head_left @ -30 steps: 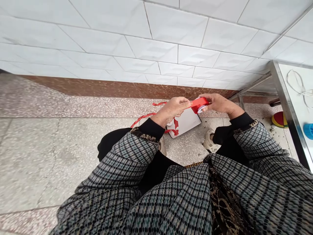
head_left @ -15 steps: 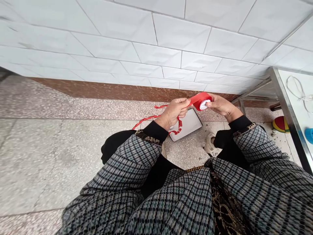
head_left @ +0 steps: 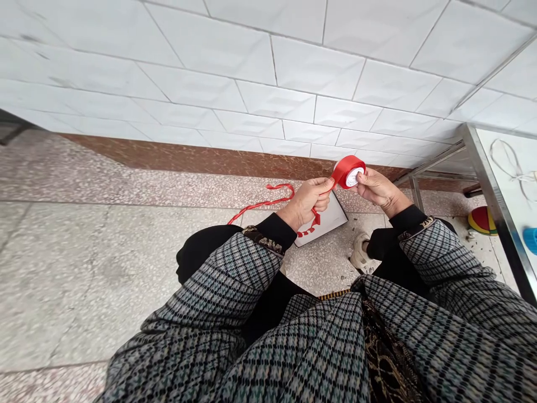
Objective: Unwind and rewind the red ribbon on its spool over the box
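A roll of red ribbon (head_left: 346, 171) with a white core label is in my right hand (head_left: 378, 191), whose thumb presses on the label. My left hand (head_left: 307, 202) pinches the ribbon's loose stretch just left of the roll, its fingers closed. From under my left hand a twisted red ribbon length (head_left: 260, 204) trails left, with a curled end near the wall base. Another crinkled bit of ribbon (head_left: 314, 220) hangs below the fingers, over a white box lid or board (head_left: 329, 223) on the floor.
A metal-framed table (head_left: 489, 184) stands at the right, bearing a white cord (head_left: 512, 168) and a blue item (head_left: 530, 239). Under it lies a red, yellow and green ball (head_left: 482, 220). A tiled wall (head_left: 251, 50) rises in front. My shoe (head_left: 359, 251) rests on the speckled floor.
My left hand has moved right, closer to the roll, and the stretch of ribbon between them is shorter. The trailing ribbon now shows a wider curl at the left.
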